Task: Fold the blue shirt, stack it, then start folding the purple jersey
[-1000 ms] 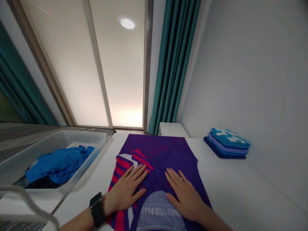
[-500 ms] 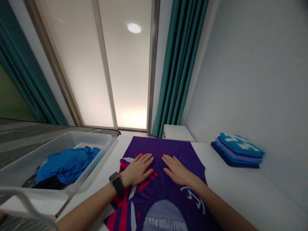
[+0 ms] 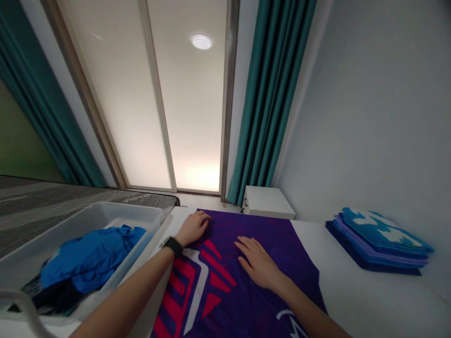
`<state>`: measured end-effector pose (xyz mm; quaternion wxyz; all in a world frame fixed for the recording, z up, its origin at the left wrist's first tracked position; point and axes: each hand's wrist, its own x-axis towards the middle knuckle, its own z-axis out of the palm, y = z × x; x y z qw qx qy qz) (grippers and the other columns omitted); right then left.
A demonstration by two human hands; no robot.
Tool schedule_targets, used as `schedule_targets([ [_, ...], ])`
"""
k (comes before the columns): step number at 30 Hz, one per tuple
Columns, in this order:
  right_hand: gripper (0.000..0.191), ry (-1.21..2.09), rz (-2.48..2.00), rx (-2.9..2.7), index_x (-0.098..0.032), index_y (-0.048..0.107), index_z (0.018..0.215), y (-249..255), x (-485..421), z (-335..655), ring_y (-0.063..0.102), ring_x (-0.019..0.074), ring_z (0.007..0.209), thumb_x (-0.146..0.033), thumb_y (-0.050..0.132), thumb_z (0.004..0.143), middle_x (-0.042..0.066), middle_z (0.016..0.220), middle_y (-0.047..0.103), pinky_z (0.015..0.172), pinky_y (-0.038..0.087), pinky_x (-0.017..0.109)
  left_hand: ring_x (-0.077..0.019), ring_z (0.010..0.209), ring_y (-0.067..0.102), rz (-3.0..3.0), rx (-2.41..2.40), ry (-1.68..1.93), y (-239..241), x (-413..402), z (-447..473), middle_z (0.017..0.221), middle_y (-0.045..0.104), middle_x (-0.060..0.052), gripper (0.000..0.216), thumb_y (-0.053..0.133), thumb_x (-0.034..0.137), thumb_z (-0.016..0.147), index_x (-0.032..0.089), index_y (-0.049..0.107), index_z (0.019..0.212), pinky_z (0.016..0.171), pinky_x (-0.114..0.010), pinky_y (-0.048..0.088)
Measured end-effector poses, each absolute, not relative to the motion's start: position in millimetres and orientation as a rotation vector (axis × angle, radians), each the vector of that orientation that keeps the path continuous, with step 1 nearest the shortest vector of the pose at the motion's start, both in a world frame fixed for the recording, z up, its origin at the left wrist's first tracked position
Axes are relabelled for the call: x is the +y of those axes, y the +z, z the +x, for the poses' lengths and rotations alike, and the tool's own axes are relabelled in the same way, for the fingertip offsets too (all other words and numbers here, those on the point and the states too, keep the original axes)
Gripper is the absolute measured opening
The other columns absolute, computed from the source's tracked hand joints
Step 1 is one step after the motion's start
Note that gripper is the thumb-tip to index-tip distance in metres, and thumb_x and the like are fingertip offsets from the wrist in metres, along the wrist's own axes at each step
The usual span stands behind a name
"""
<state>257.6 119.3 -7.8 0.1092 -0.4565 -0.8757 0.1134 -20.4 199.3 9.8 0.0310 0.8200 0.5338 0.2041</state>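
A purple shirt [image 3: 260, 230] with red and white panels lies spread on the white table. My left hand [image 3: 193, 228], with a dark watch on its wrist, is at the shirt's far left corner. Its fingers are bent down and close together on the fabric; the fingertips are partly hidden. Near the middle of the shirt my right hand [image 3: 260, 263] rests flat, palm down, with fingers stretched out. White lettering shows beside the right forearm.
A clear plastic bin [image 3: 155, 244] on the left holds a crumpled blue garment [image 3: 93, 256] and darker clothes. Folded clothes [image 3: 384, 241] are stacked on the table [image 3: 338, 286] at right, by the wall. Beyond the table stands a white cabinet [image 3: 268, 201].
My left hand has moved up and left, from lying flat to bent fingers at the corner. The shirt's left side is spread smoother. My right hand stays flat; the view has shifted slightly.
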Motion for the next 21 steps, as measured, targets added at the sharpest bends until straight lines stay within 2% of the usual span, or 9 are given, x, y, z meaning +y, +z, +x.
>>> schedule_targets([
  [4, 0.049, 0.348, -1.348, -2.571, -0.021, 0.044, 0.144, -9, 118, 259, 0.031, 0.0206, 0.142, -0.036, 0.034, 0.097, 0.006, 0.153, 0.038, 0.120, 0.020, 0.044, -0.0216, 0.099, 0.062, 2.379, 1.819, 0.708, -5, 244, -48, 0.102, 0.068, -0.009, 0.033, 0.039, 0.018, 0.089, 0.017, 0.069, 0.103, 0.093, -0.035, 0.048],
  [8, 0.049, 0.368, -1.348, -2.570, -0.023, 0.043, 0.145, -9, 119, 259, 0.030, 0.0203, 0.142, -0.036, 0.033, 0.098, 0.004, 0.153, 0.037, 0.120, 0.019, 0.044, -0.0236, 0.105, 0.060, 2.312, 1.953, 0.721, -18, 269, -65, 0.109, 0.067, -0.011, 0.036, 0.039, 0.019, 0.088, 0.015, 0.066, 0.112, 0.095, -0.038, 0.046],
  [11, 0.049, 0.371, -1.338, -2.566, -0.024, 0.042, 0.145, -10, 119, 259, 0.029, 0.0201, 0.142, -0.035, 0.033, 0.098, 0.004, 0.153, 0.036, 0.120, 0.019, 0.045, -0.0232, 0.107, 0.059, 2.304, 1.982, 0.683, -21, 278, -71, 0.112, 0.066, -0.010, 0.037, 0.038, 0.023, 0.091, 0.017, 0.066, 0.115, 0.097, -0.037, 0.044],
  [15, 0.048, 0.369, -1.316, -2.552, -0.025, 0.043, 0.144, -12, 120, 259, 0.030, 0.0205, 0.142, -0.034, 0.036, 0.098, 0.004, 0.153, 0.037, 0.120, 0.020, 0.046, -0.0223, 0.104, 0.061, 2.276, 2.011, 0.579, -21, 283, -71, 0.106, 0.069, -0.008, 0.036, 0.036, 0.026, 0.094, 0.020, 0.070, 0.107, 0.093, -0.036, 0.044],
  [18, 0.047, 0.356, -1.304, -2.550, -0.025, 0.042, 0.144, -13, 120, 260, 0.031, 0.0204, 0.142, -0.033, 0.036, 0.098, 0.004, 0.152, 0.038, 0.120, 0.021, 0.046, -0.0242, 0.106, 0.061, 2.270, 2.027, 0.518, -21, 283, -68, 0.106, 0.070, -0.008, 0.036, 0.037, 0.030, 0.094, 0.021, 0.070, 0.104, 0.096, -0.040, 0.041],
  [21, 0.047, 0.341, -1.300, -2.554, -0.024, 0.043, 0.144, -14, 120, 260, 0.031, 0.0205, 0.142, -0.033, 0.036, 0.098, 0.005, 0.152, 0.039, 0.120, 0.022, 0.046, -0.0265, 0.114, 0.057, 2.282, 2.023, 0.498, -21, 279, -65, 0.116, 0.067, -0.010, 0.038, 0.036, 0.033, 0.095, 0.020, 0.066, 0.114, 0.100, -0.043, 0.038],
])
